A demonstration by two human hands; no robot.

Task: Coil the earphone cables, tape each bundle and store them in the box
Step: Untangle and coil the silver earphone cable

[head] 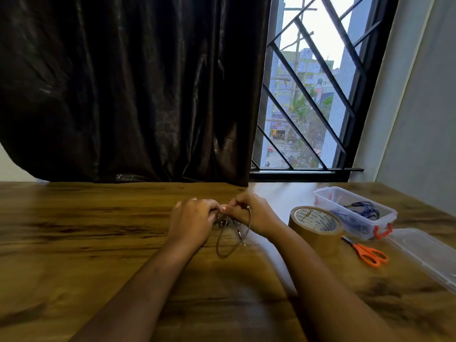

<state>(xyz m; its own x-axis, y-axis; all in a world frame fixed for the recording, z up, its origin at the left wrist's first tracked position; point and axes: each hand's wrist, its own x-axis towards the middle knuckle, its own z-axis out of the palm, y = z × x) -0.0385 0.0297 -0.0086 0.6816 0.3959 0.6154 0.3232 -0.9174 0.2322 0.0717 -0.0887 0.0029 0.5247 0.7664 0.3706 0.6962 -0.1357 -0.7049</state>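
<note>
At the centre of the tabletop [86,230], just left of the middle, the left hand [191,219] is seen with its fingers [212,209] curled tightly round the gathered part of the grey earphone cable [232,245]. One loop of the cable trails from between the hands toward the lower centre of the frame. Directly to the right, the right hand [249,213] is closed in a pinch on the same cable, thumb against fingertips.

Coiling appears to be under way. The loops are best kept equal and held flat under the left thumb, with the trailing plug tucked in before any tape is cut.

Further right stands the brown tape roll [314,228], within easy reach. Behind it sits the open box [320,198], a blue cable bundle [365,211] already inside. Orange scissors [370,254] and the clear lid [424,253] lie at the right edge.
</note>
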